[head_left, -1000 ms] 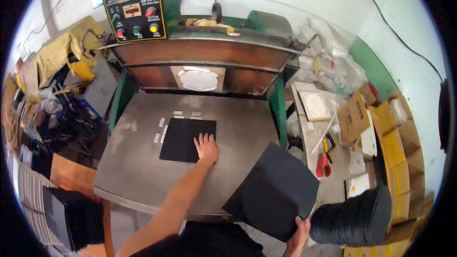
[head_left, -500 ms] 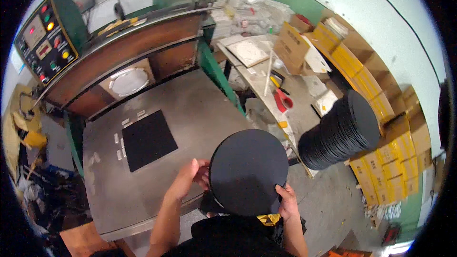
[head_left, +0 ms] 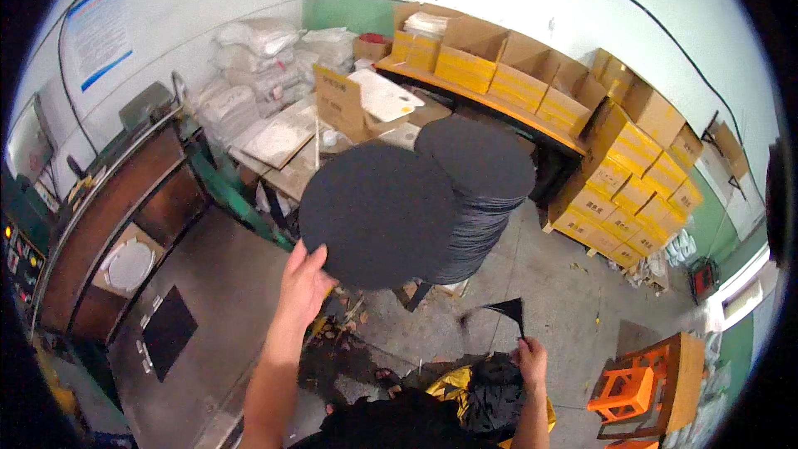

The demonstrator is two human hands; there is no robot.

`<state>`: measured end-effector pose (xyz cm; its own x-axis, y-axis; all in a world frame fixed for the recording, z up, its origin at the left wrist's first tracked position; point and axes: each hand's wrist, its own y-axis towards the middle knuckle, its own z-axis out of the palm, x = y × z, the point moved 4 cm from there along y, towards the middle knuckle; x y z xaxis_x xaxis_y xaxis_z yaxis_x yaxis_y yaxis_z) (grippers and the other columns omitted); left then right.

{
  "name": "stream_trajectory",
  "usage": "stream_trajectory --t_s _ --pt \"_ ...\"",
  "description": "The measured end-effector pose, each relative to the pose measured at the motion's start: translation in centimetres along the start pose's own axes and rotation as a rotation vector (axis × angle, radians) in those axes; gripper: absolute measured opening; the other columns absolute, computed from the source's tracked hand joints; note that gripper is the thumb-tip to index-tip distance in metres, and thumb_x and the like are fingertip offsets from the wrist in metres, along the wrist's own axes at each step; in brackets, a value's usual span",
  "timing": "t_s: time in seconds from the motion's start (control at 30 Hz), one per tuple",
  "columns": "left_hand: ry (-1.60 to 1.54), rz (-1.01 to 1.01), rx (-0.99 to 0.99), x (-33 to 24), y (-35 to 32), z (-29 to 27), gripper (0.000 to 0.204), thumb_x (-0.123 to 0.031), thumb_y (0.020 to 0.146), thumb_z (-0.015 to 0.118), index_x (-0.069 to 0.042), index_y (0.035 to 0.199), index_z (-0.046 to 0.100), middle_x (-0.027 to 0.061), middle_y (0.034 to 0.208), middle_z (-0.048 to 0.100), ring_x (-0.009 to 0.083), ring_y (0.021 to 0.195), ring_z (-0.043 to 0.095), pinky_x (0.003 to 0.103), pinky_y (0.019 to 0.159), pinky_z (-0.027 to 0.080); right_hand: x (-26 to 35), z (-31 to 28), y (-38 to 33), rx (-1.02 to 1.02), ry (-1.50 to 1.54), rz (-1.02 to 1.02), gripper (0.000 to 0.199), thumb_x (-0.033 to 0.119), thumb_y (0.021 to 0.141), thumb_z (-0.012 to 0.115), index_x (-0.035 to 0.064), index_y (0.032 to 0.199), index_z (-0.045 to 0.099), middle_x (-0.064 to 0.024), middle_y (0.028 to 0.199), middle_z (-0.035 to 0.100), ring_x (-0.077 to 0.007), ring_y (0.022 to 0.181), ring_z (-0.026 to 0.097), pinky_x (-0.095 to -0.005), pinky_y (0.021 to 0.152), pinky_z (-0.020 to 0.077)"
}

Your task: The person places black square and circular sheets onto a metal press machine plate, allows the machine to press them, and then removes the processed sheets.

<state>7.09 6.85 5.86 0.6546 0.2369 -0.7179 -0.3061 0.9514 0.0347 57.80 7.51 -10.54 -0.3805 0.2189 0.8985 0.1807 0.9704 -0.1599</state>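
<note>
My left hand [head_left: 304, 283] is closed on the near-left edge of a round black disc [head_left: 374, 216]. The disc is tilted up and overlaps a tall stack of similar black discs [head_left: 484, 237] in the view; whether it touches the stack I cannot tell. Lower right, my right hand [head_left: 530, 359] pinches a thin, curved black offcut [head_left: 509, 309], its far end blurred. Below that hand is an open black and yellow bag [head_left: 492, 395] with dark material in it.
At left stands a press with a metal bed [head_left: 208, 299] and a black square sheet [head_left: 169, 334] on it. A worktable with white boards [head_left: 281, 135] lies beyond. Yellow-taped cartons [head_left: 615, 199] line the back right. An orange stool [head_left: 622, 391] stands lower right.
My view has swung right, away from the press. The disc has moved from both hands to my left hand alone, up by the stack. My right hand has come away with a black offcut.
</note>
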Motion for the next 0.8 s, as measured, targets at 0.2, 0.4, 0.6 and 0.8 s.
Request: stream_trajectory --t_s 0.2,0.4,0.6,0.8 --pt "0.098 -0.013 0.114 4.5 11.3 13.5 0.035 -0.016 0.101 0.049 -0.008 0.135 0.043 0.0094 0.129 0.056 0.0224 0.106 0.062 0.037 0.084 0.054 -7.4 -11.3 2.2 -0.427 -0.930 -0.162 0.020 0.020 0.087 0.060 0.0050 0.097 0.066 -0.0181 0.078 0.068 -0.0335 0.069 0.068 -0.0442 0.063 0.0536" --pt "0.254 -0.162 0.116 9.4 16.4 16.4 0.029 -0.014 0.101 0.044 -0.001 0.127 0.046 0.0157 0.122 0.059 0.0291 0.100 0.066 0.043 0.083 0.058 -25.9 -11.4 -1.5 -0.621 -1.455 -0.148 0.025 0.024 0.085 0.060 0.0082 0.105 0.065 -0.0139 0.094 0.069 -0.0360 0.081 0.067 -0.0483 0.071 0.0529" --pt "0.318 -0.273 0.078 8.8 16.5 17.2 0.034 -0.022 0.099 0.051 0.001 0.125 0.046 0.0191 0.117 0.061 0.0316 0.099 0.067 0.044 0.084 0.057 -33.5 -0.4 -2.5 0.482 -0.734 0.465 0.022 0.023 0.088 0.058 0.0079 0.104 0.063 -0.0109 0.095 0.067 -0.0320 0.080 0.067 -0.0452 0.069 0.0540" --pt "0.356 -0.022 -0.001 4.7 10.3 11.3 0.038 -0.025 0.099 0.052 0.000 0.127 0.047 0.0180 0.114 0.064 0.0303 0.098 0.067 0.043 0.084 0.057 -30.3 12.9 6.4 0.822 -0.330 0.350 0.019 0.022 0.091 0.057 0.0076 0.102 0.061 -0.0079 0.096 0.065 -0.0280 0.079 0.067 -0.0421 0.067 0.0550"
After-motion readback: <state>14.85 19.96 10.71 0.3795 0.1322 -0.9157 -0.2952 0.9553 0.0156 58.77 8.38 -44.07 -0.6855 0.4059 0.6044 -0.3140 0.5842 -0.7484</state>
